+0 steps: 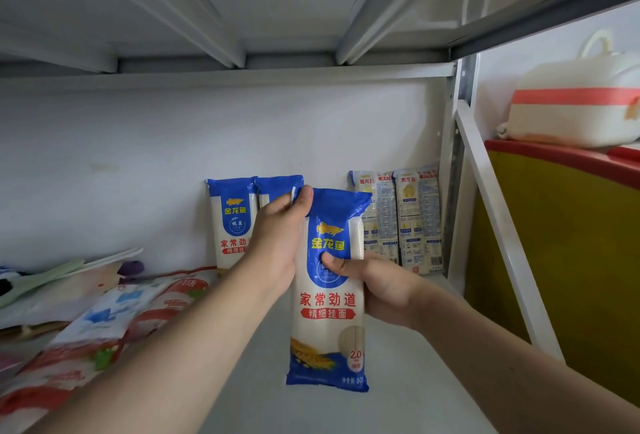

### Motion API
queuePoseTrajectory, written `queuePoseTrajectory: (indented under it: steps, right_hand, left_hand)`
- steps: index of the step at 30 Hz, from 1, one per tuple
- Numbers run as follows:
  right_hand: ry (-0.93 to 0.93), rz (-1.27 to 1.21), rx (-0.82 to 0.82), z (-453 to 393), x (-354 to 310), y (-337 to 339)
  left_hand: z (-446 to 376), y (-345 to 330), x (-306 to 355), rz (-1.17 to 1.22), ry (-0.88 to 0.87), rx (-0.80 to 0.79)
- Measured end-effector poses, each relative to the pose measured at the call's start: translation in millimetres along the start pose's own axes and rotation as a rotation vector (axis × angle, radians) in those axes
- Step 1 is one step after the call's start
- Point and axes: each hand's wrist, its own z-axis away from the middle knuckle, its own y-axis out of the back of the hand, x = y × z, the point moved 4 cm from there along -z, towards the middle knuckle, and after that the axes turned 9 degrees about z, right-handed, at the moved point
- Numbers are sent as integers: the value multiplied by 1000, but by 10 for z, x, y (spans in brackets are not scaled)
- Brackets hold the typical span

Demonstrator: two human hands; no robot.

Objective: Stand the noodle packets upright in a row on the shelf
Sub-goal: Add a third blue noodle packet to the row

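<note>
Blue-and-white noodle packet (329, 291), upright: your left hand (277, 243) grips its top, your right hand (374, 281) its middle.

A home storeroom: white metal shelf (398, 381) of noodle packets (394, 219), rice cooker (571, 111) alongside

The noodle packet (329, 291) in my hands is glossy plastic film, blue and white, slightly crinkled at its sealed top. The packets against the wall (233, 222) at centre have the same shiny film; the pale ones (398, 219) to their right look clear and glossy. The shelf (398, 399) is smooth, matt, grey-white painted metal. At lower left, the bags (104, 340) are glossy plastic.
</note>
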Motion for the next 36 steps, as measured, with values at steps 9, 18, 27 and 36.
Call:
queuePoseTrajectory:
  steps: [9, 18, 27, 36]
  right_hand:
    - [217, 150, 432, -1, -387, 203]
    - [340, 118, 636, -2, -563, 292]
    - [386, -35, 596, 3, -555, 305]
    - [99, 393, 210, 57, -81, 255]
  left_hand:
    - [-10, 70, 29, -19, -121, 132]
    - [35, 93, -57, -88, -176, 86]
    - [91, 21, -9, 89, -19, 25]
    - [-54, 35, 83, 145, -60, 209]
